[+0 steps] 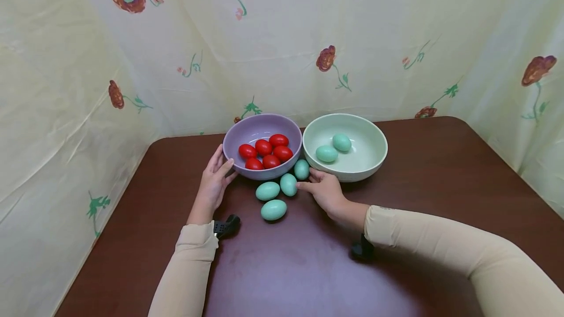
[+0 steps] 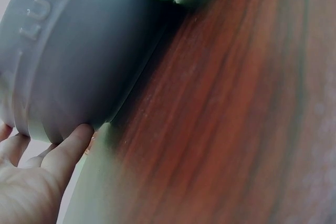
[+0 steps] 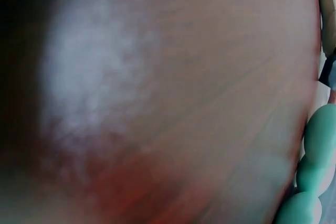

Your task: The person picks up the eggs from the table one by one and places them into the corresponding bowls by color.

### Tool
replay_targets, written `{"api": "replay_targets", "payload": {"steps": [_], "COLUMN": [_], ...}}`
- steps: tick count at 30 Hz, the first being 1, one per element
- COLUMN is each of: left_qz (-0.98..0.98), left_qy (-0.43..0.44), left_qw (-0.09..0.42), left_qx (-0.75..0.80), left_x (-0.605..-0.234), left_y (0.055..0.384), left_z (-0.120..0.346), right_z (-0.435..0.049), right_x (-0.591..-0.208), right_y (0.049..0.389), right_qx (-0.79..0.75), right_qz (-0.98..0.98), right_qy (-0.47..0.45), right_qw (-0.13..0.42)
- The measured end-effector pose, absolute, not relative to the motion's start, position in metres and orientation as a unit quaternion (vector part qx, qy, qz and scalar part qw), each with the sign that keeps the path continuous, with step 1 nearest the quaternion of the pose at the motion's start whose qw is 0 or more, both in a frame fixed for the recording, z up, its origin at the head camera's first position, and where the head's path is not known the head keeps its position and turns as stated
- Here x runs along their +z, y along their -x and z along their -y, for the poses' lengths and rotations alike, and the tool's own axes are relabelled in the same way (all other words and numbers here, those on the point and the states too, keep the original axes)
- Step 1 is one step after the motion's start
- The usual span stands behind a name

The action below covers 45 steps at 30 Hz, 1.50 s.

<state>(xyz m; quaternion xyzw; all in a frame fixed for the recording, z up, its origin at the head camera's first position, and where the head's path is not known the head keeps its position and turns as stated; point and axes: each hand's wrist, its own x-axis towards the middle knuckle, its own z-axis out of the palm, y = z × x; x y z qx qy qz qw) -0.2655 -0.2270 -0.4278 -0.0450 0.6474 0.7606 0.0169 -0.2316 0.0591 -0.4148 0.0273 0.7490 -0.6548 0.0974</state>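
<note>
My left hand touches the left side of a purple bowl, its thumb by the rim. In the left wrist view its fingers lie against the bowl's outer wall. Several red eggs lie inside that bowl. My right hand is low at the front of a pale green bowl, thumb at a green egg and fingertips beside another green egg. Two green eggs sit in the pale green bowl. The right wrist view does not show the fingers clearly.
Two more green eggs, a nearer one and one behind it, lie on the brown table before the purple bowl. The bowls stand side by side near the back edge. A flowered cloth hangs behind.
</note>
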Motion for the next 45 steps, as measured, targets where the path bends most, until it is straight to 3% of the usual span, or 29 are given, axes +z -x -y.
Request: {"api": "replay_targets", "payload": {"steps": [17,28,45], "left_qz": [-0.645,-0.635,-0.637], "left_qy": [0.046,0.043,0.038], "left_qw": [0.022,0.022,0.023], "left_qx": [0.762,0.771,0.77], "left_x": [-0.428,-0.429,-0.428], "left_y": [0.266,0.267,0.266], "left_z": [0.228,0.228,0.229], "right_z": [-0.055,-0.045,-0.036], "right_x": [-0.413,-0.416,-0.41], "right_y": [0.226,0.231,0.236], "right_qx": [-0.66,-0.688,-0.666], "right_qz": [-0.744,-0.719,-0.736], "right_qy": [-0.04,-0.08,-0.094], "right_qw": [0.093,0.062,0.077]}}
